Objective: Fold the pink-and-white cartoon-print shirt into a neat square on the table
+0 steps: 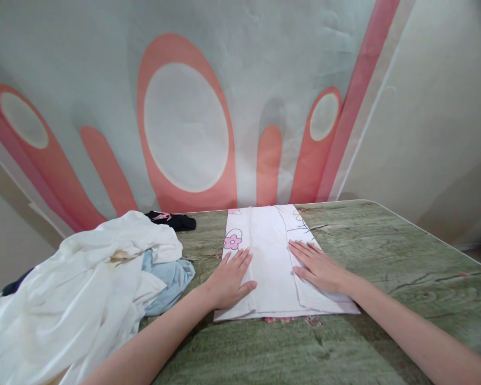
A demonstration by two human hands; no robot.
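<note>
A white cloth garment point(270, 256) lies flat on the table, its two sides folded in toward the middle. The folded-in sides carry a print, with a pink flower at the left and a yellow flower at the far right. My left hand point(231, 280) rests flat on the left folded side, fingers spread. On the right folded side lies my right hand point(318, 266), palm down with the fingers stretched out. Neither hand grips the cloth. What kind of garment it is, I cannot tell.
A heap of white clothes point(84, 278) covers the table's left side, with a light blue garment point(170, 283) at its edge. Behind it lies a black cloth item point(180, 222). The wood-patterned table point(385, 256) meets a printed wall covering point(248, 80) at the back.
</note>
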